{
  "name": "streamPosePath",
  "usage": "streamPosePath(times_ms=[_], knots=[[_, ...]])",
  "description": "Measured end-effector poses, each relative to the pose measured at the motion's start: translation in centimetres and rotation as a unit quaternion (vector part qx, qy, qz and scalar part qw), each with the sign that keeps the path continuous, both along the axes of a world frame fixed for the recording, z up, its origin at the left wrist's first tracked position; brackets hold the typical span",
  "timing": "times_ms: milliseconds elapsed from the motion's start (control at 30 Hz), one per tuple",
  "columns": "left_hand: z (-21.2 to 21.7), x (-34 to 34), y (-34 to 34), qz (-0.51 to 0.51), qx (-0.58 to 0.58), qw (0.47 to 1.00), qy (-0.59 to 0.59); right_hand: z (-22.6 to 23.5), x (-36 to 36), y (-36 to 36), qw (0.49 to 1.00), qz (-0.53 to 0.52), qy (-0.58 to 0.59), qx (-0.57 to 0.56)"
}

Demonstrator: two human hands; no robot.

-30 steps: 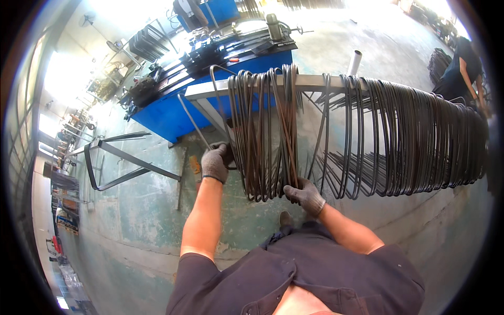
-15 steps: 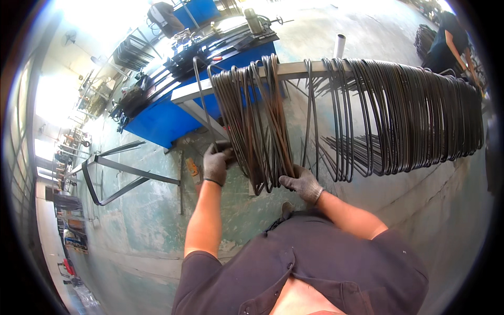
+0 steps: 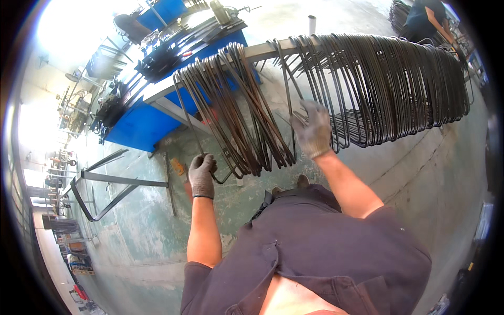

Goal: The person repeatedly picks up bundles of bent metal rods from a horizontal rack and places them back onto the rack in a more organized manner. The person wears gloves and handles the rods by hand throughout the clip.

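Bent dark metal rod loops hang from a long grey metal bar (image 3: 261,51). A smaller bunch of loops (image 3: 255,126) hangs askew near the bar's left end, and a long dense row of loops (image 3: 388,89) fills the right side. Gloved in grey, my left hand (image 3: 202,176) is closed around the lower corner of the leftmost loop (image 3: 185,113). My right hand (image 3: 314,128), in a matching glove and slightly blurred, is raised in front of the gap between bunch and row. Its fingers are stretched out and apart, close to a single loop.
Behind the bar stands a blue workbench (image 3: 142,123) with metal bars and tools on it. A grey metal frame (image 3: 123,178) stands on the floor at left. Another person (image 3: 422,21) works at the far right. An orange object (image 3: 177,167) lies on the floor.
My right hand has let go of the bunch's lower end and moved up. My left hand has shifted slightly left and down, with the leftmost loop's lower corner in it.
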State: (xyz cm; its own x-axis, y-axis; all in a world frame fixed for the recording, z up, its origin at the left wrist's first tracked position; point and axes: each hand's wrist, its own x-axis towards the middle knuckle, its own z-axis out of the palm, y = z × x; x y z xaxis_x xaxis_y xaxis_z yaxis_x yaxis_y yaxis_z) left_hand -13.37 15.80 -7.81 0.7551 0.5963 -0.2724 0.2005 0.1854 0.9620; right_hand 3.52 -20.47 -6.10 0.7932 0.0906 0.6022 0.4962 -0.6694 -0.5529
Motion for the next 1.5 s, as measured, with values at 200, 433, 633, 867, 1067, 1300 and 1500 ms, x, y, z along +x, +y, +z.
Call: streamPosePath(times_ms=[200, 433, 633, 867, 1067, 1300, 1500], knots=[[3.0, 3.4, 2.1, 0.038, 0.043, 0.998, 0.023, 6.6, 10.8, 4.0, 0.986, -0.080, -0.117, -0.086], [3.3, 4.6, -0.6, -0.008, -0.020, 1.000, -0.019, 12.0, 16.3, 6.5, 0.980, -0.063, 0.144, -0.125], [1.6, 2.6, -0.1, 0.030, -0.036, 0.999, 0.008, 14.2, 17.2, 7.9, 0.981, 0.000, 0.196, 0.013], [2.3, 3.0, 1.2, 0.056, -0.024, 0.998, -0.007, 10.7, 19.0, 9.1, 0.964, 0.001, 0.039, -0.264], [2.6, 5.3, 0.7, 0.042, -0.024, 0.999, -0.020, 11.3, 19.6, 5.0, 0.944, -0.026, 0.105, -0.310], [1.4, 7.1, 0.5, 0.019, -0.016, 0.999, -0.021, 12.0, 17.6, 1.7, 0.964, -0.048, 0.031, -0.258], [1.9, 7.7, -1.2, 0.022, -0.007, 0.999, -0.024, 11.5, 20.5, 3.0, 0.940, -0.105, 0.132, -0.297]])
